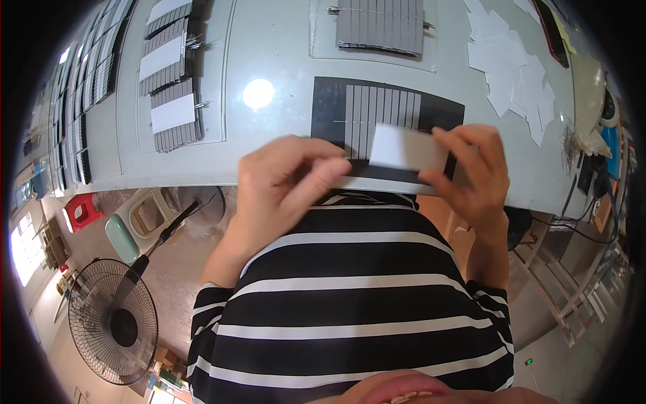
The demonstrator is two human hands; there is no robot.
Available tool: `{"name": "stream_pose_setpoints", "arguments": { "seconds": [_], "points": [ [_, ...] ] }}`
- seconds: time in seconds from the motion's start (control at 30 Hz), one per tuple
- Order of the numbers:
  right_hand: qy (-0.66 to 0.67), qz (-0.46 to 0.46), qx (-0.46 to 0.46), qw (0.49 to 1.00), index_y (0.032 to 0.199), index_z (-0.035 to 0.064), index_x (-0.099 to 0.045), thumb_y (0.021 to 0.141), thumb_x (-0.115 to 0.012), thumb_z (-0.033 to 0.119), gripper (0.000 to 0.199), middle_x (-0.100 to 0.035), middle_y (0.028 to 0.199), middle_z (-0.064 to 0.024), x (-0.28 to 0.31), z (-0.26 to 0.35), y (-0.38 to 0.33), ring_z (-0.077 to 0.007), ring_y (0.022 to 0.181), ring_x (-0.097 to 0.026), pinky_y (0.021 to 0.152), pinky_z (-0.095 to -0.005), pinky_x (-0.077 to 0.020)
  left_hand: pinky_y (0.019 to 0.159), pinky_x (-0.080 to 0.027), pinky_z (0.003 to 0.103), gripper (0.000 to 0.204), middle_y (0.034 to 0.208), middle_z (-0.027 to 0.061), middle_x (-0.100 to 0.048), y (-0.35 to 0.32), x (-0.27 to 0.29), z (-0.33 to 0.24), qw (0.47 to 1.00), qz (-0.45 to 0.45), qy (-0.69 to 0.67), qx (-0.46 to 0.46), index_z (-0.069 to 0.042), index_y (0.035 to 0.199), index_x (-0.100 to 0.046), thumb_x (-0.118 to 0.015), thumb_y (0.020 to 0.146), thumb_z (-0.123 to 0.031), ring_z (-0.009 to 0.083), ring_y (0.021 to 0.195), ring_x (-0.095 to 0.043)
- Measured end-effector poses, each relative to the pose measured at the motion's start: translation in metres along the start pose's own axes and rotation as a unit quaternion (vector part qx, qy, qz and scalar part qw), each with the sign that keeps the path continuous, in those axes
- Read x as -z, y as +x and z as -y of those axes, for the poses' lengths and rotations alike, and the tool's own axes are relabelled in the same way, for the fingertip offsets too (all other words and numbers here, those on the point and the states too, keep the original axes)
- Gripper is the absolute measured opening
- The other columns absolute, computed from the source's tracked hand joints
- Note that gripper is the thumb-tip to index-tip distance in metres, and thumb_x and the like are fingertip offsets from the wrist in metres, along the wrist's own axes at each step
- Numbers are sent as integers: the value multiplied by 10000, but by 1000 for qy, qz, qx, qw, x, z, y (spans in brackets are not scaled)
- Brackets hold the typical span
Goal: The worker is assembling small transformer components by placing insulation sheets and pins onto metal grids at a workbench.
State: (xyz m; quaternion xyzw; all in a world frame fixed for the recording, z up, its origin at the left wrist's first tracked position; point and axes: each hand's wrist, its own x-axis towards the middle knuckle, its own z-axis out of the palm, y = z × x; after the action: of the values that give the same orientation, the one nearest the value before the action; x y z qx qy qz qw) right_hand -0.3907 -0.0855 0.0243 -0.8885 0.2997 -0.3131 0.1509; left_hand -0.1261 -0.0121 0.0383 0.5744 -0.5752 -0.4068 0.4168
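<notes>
Between the thumb and fingers of my right hand [474,172] is a small white card [397,147], a little blurred, held over the lower right part of a grey slatted panel [360,111]. The panel is made of narrow upright strips with a thin wire across them, and it lies on a black mat [328,101] at the table's near edge. My left hand [286,175] is at the panel's lower left corner, its thumb and forefinger brought together. Whether anything small is between those fingertips cannot be made out.
Beyond the mat lies a stack of grey slatted panels [380,27]. More bundles with white cards [173,113] stand at left, beside long rows of strips [84,87]. Loose white cards [501,71] and a phone [552,30] lie at right. A fan [121,326] stands on the floor.
</notes>
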Motion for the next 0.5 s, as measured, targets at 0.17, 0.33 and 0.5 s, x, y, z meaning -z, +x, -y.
{"name": "stream_pose_setpoints", "arguments": {
  "seconds": [0.17,0.33,0.5],
  "points": [
    [-1,-12,-29,1000,1073,35,-703,705,-858,227,443,-581,987,-75,-10,-9,12,-262,883,-548,708,-350,-487,496,-406,289,122,645,52,-571,12,10,16,977,-34,165,-130,-39,928,-746,-775,812,-62,165,556,-522],
    [10,5,-29,1000,1064,56,-714,694,-861,234,436,-578,996,-66,-17,-9,22,-256,921,-537,741,-358,-478,489,-406,291,166,637,40,-554,15,6,24,973,-34,164,-161,-51,953,-756,-786,791,-68,162,554,-512],
    [5,25,-56,998,1066,80,-720,677,-860,239,443,-573,997,-57,-16,-6,23,-252,940,-529,784,-366,-462,485,-409,291,184,642,23,-530,16,8,23,964,-7,193,-185,-69,964,-766,-792,782,-87,157,566,-515]
  ]
}}
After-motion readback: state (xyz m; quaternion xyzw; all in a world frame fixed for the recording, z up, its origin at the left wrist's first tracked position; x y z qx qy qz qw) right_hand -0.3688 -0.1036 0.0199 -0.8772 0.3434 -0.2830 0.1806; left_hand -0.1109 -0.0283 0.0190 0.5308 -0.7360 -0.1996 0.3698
